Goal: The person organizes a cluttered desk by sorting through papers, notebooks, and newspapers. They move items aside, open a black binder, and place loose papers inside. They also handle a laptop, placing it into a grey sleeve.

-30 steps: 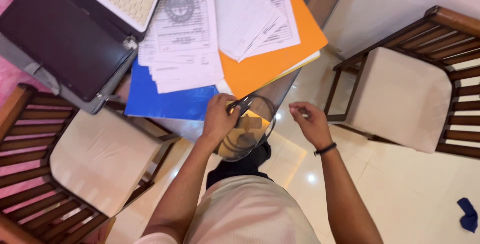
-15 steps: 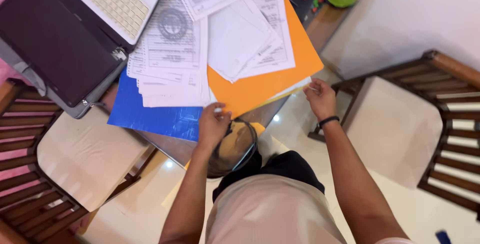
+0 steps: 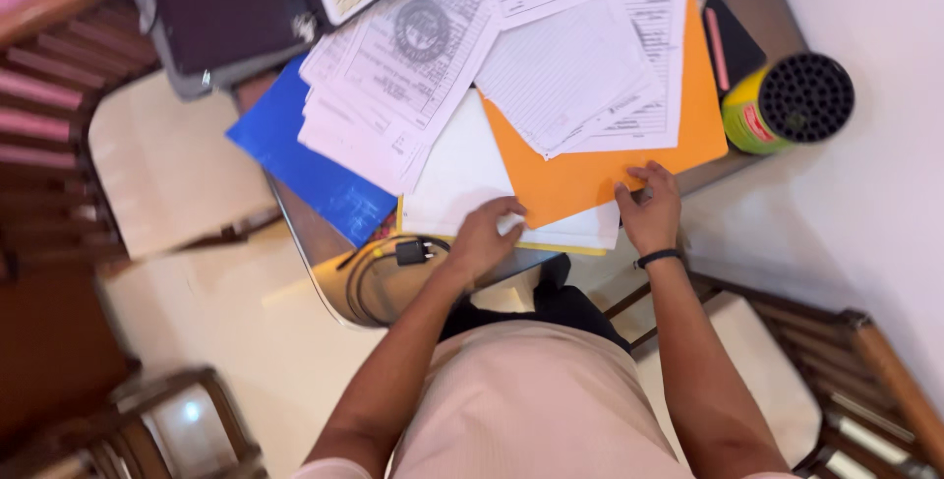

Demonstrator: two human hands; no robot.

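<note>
Nearest the body, the left hand (image 3: 484,239) curls its fingers onto the white sheets (image 3: 462,179) while the right hand (image 3: 649,209) lies open and flat on the orange folder (image 3: 590,169), pinning the overlapping stack at the table's (image 3: 334,253) near edge, beside the blue folder (image 3: 305,159).

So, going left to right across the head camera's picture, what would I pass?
Wooden chair → blue folder → left hand → right hand → round green and yellow container.

Bright, even indoor light; soft shadows; edges blurred, perhaps by motion.
</note>
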